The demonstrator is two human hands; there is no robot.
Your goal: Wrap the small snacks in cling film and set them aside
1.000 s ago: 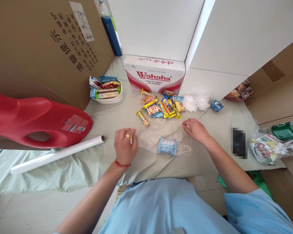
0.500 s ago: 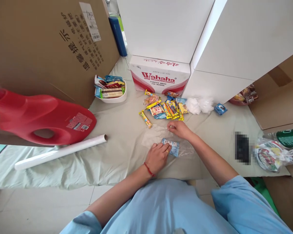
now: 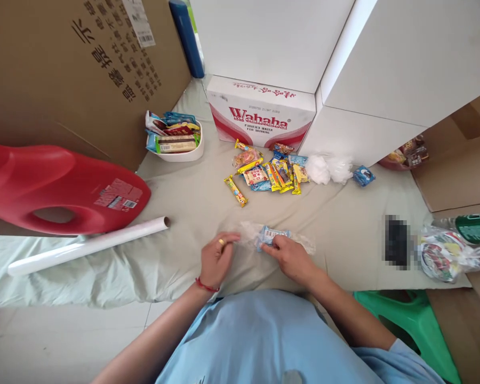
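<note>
White panels (image 3: 272,37) are standing behind the cloth-covered worktop (image 3: 192,202). I am taking the blue packet (image 3: 269,236) as clock centre; it is lying near the front edge, against a clear plastic bag (image 3: 246,230). Whether it is lying inside or on top, I cannot tell.

My right hand (image 3: 294,260) is resting at four o'clock, forefinger lying along the packet's near side, the others curling in; I cannot tell whether they are clamping it. My left hand (image 3: 218,255) is sitting between eight and nine, fingertips bunching close by the bag's end; I cannot tell whether they are pinching film.

Handling, judged by eye: the packet is looking light, its wrapper slick, its contents possibly brittle; the short ends are seeming safer to hold than the middle. The bag is looking thin, limp and slippery, offering its loose edge as a hold.

Surroundings: a heap of wrapped snacks (image 3: 278,176) is lying at twelve, a printed carton (image 3: 260,117) standing behind it. A yellow stick snack (image 3: 236,191) is lying toward eleven, crumpled white bags (image 3: 328,168) at one. A white roll (image 3: 92,246) is lying at nine. Nearest obstacle: loose film is bunching between my left fingers and the packet.
</note>
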